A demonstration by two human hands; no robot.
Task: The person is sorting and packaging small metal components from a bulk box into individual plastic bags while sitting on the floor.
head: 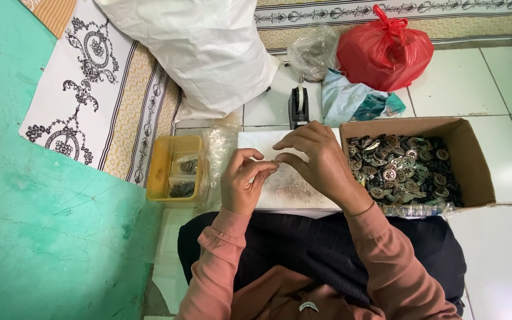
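Fig.: my left hand [243, 181] and right hand [314, 157] are meeting over the white board [291, 186], fingertips pinching narrow around a small item btwn them; item too small to identify. The board is lying on the tiled floor [499, 249], just in front of my lap. Right of the board, touching it: cardboard box [475, 160] w/ round metal parts [401, 169]. Left of the board: yellow plastic tub [167, 169]. Beyond the board: black tape dispenser [298, 105], white sack [202, 47], red bag [384, 53].
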